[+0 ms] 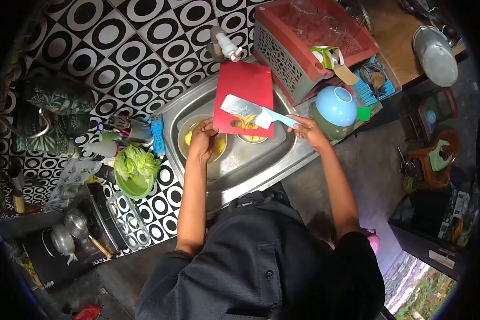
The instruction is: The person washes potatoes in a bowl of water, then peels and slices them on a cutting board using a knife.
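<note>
My left hand (200, 140) is closed on the lower left corner of a red cutting board (245, 80), which I hold over the sink (240, 178). My right hand (308, 131) grips the light blue handle of a broad-bladed kitchen knife (240, 106). The blade lies across the board, next to yellowish-brown scraps (245, 122) near the board's handle slot. Below my left hand sits a bowl (184, 133) with yellow pieces, partly hidden by the hand. A smaller bowl (252, 140) with pale yellow contents shows under the board's lower edge.
A tap (229, 47) stands behind the board. To the right are a red crate (285, 50) with glasses and an upturned blue bowl (336, 105). On the left are a green basin (136, 184) with lettuce, a glass dish (128, 221) and a utensil holder (138, 130).
</note>
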Demonstrator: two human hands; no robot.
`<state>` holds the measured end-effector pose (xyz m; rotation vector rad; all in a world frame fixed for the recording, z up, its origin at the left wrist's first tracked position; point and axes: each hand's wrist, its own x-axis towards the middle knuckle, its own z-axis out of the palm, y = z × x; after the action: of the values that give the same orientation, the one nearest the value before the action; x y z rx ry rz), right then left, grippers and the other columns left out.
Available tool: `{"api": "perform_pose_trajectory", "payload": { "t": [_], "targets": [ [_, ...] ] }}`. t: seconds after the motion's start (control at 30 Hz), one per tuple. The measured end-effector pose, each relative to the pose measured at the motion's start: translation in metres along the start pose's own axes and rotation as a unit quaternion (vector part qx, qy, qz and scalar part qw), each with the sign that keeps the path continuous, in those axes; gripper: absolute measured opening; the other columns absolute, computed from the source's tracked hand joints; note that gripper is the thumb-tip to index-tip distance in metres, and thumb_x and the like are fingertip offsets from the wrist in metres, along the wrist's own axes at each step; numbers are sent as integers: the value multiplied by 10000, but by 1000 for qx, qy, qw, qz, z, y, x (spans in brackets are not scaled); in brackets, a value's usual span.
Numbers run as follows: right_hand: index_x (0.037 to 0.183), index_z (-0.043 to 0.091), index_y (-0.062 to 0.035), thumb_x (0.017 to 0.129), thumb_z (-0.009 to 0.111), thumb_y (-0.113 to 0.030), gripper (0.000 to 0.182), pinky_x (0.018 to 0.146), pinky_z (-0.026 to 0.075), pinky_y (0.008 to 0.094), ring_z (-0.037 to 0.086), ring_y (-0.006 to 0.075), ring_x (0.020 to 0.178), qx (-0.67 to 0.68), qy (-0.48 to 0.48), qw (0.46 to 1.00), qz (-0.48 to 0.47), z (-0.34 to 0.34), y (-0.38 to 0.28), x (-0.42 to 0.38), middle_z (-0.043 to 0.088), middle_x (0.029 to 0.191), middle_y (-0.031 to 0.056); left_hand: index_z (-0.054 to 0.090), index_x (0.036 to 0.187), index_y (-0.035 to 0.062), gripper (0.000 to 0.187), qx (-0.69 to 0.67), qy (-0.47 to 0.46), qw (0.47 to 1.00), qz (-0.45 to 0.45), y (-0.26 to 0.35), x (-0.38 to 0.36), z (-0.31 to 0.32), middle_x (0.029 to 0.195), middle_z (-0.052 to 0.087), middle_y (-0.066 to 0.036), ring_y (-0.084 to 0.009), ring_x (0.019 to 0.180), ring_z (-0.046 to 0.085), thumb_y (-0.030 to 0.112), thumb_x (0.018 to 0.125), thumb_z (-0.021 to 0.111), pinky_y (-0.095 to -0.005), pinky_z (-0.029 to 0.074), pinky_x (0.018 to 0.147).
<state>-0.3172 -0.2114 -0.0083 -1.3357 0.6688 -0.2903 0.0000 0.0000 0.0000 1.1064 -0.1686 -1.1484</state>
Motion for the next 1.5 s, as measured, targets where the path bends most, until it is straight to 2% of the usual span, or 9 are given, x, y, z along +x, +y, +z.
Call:
{"api": "perform_pose_trajectory", "payload": {
  "t": [0.27, 0.47, 0.57, 0.77, 0.87, 1.07, 1.17, 1.37, 1.5],
  "targets": [
    [1355, 631, -109, 952, 643, -90, 403, 692, 436, 203, 496, 43, 739, -42, 34, 998, -21, -1, -14, -1, 701, 950, -13, 519, 1247, -54, 394, -32, 11, 999, 5, -5, 0, 10, 1115, 687, -150, -211, 989, 666, -161, 869, 482, -291, 517, 889],
    [1323, 647, -64, 950, 637, -70, 373, 804, 464, 229, 584, 87, 868, -110, 31, 991, -63, 1, -35, -4, 689, 1140, 33, 507, 1261, -67, 397, -48, 10, 999, 2, -7, -2, 7, 1140, 680, -164, -225, 1021, 666, -162, 879, 464, -303, 521, 919],
    [1295, 660, -45, 943, 637, -64, 353, 863, 464, 250, 600, 123, 949, -161, 14, 980, -116, -5, -33, -1, 662, 1170, 38, 505, 1263, -70, 394, -34, 20, 999, -6, -2, -5, 10, 1154, 675, -168, -234, 1032, 667, -161, 883, 454, -304, 523, 929],
    [1258, 678, -26, 941, 624, -39, 322, 868, 442, 258, 559, 134, 981, -207, 26, 966, -151, 0, -53, -7, 645, 1088, 37, 493, 1279, -89, 394, -50, 12, 999, -10, 3, -8, 10, 1162, 666, -182, -240, 1041, 666, -154, 894, 446, -306, 537, 936],
    [1262, 691, -81, 915, 625, 0, 362, 870, 444, 256, 560, 153, 962, -215, 15, 965, -148, 2, -68, -13, 626, 1053, 51, 478, 1302, -100, 403, -60, -2, 998, -19, 2, -6, 7, 1172, 657, -191, -246, 1045, 666, -146, 903, 445, -313, 545, 943],
    [1238, 700, -61, 901, 596, 49, 370, 874, 449, 266, 577, 173, 974, -242, 11, 948, -206, 15, -87, -23, 633, 1058, 78, 459, 1321, -115, 412, -116, 8, 992, -56, 1, -12, 12, 1242, 615, -219, -290, 1091, 655, -142, 910, 434, -363, 551, 986],
    [1202, 724, -73, 859, 571, 111, 418, 900, 465, 297, 596, 216, 1003, -257, 16, 938, -232, 18, -88, -29, 644, 1077, 101, 462, 1317, -117, 411, -149, -1, 987, -57, 6, -21, 18, 1268, 598, -226, -305, 1112, 649, -144, 909, 429, -382, 550, 1001],
    [1171, 747, -106, 779, 544, 162, 516, 923, 477, 347, 603, 292, 1047, -355, 44, 894, -270, 22, -88, -42, 646, 1088, 121, 467, 1307, -124, 410, -198, -19, 978, -61, 10, -28, 21, 1279, 590, -236, -317, 1153, 633, -150, 899, 423, -395, 537, 1030],
    [1182, 741, -102, 771, 540, 166, 530, 924, 479, 350, 604, 293, 1046, -354, 47, 892, -278, 19, -91, -46, 639, 1085, 127, 450, 1326, -140, 427, -187, -40, 980, -46, 10, -31, 27, 1315, 571, -244, -305, 1181, 620, -132, 900, 428, -374, 521, 1049]
  ]
}}
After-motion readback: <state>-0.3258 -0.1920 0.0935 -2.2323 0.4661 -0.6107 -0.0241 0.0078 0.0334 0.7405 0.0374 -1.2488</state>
